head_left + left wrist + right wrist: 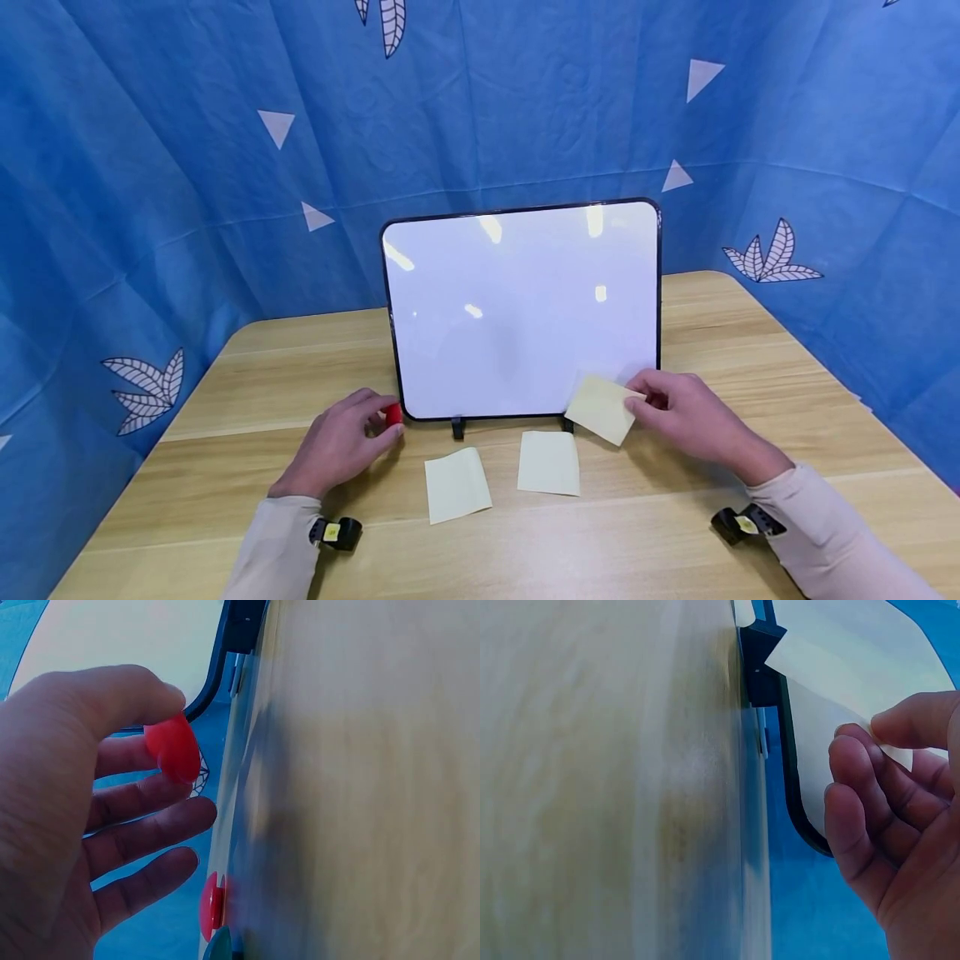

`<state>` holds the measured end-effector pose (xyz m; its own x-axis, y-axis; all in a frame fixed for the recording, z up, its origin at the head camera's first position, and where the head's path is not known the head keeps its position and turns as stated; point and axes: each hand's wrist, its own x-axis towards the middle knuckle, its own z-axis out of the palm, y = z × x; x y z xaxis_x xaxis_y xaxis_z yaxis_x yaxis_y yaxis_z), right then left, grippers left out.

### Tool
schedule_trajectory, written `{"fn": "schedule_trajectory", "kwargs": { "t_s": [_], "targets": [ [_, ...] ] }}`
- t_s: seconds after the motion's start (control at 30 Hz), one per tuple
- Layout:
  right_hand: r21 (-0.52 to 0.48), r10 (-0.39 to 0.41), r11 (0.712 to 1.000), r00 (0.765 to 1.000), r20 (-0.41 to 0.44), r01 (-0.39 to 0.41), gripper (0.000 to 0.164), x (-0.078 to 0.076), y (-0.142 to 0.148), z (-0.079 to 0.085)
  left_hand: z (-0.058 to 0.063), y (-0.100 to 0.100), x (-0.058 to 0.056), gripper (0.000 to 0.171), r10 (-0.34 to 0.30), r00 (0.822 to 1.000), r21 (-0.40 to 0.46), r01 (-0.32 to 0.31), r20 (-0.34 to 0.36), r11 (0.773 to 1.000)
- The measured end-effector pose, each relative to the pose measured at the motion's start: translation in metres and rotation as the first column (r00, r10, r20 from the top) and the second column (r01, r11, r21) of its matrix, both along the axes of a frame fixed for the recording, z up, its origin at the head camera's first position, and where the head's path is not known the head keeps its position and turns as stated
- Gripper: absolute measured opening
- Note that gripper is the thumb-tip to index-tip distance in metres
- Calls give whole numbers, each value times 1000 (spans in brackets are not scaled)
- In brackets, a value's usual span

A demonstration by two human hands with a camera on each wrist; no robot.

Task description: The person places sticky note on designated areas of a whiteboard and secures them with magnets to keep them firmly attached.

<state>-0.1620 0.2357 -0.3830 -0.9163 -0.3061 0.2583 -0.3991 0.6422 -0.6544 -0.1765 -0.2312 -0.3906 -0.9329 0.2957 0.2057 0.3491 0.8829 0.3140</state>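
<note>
My left hand (341, 442) pinches a round red magnet (174, 748) between thumb and fingers, just beside the whiteboard's lower left corner; the other fingers are spread in the left wrist view. With thumb and fingertips my right hand (686, 412) grips the right edge of a pale yellow paper note (602, 408). The note is tilted and overlaps the lower right part of the whiteboard (517, 325); whether it touches the board I cannot tell. Two more pale yellow notes lie on the table before the board, a left note (457, 486) and a right note (549, 463).
The whiteboard leans back on small black stand feet (458, 428) on the wooden table (585, 550). Another red magnet (211, 906) and a green one (219, 945) sit on the table near the left hand. A blue patterned curtain (517, 100) hangs behind.
</note>
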Motion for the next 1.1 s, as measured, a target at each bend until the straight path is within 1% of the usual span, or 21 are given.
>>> {"fn": "schedule_trajectory", "kwargs": {
  "t_s": [0.17, 0.43, 0.57, 0.7, 0.8, 0.87, 1.1],
  "targets": [
    [-14, -9, 1000, 1000, 5, 9, 3, 1, 0, 1, 1, 1, 1, 33, 0, 1000, 23, 1, -21, 1000],
    [-25, -28, 999, 999, -22, 27, 4, 1, 1, 3, 2, 1, 2, 31, 8, 998, 56, -5, -56, 998],
    [-34, -61, 998, 996, -64, 59, 4, 0, 1, 2, 3, 1, 1, 32, 18, 998, 65, -14, -64, 998],
    [-58, -104, 994, 987, -126, 98, 3, 1, 1, 2, 3, 0, 2, 34, 28, 997, 74, -22, -74, 997],
    [-80, -136, 989, 978, -156, 125, 3, 1, 1, 2, 2, 0, 2, 33, 26, 994, 85, -17, -102, 996],
    [-95, -156, 985, 974, -166, 141, 3, 1, 1, 2, 2, 1, 3, 30, 20, 991, 95, -7, -133, 995],
    [-169, -212, 969, 960, -181, 182, 9, 3, 1, 4, 4, 5, 3, 25, -30, 969, 124, 62, -246, 990]
  ]
}}
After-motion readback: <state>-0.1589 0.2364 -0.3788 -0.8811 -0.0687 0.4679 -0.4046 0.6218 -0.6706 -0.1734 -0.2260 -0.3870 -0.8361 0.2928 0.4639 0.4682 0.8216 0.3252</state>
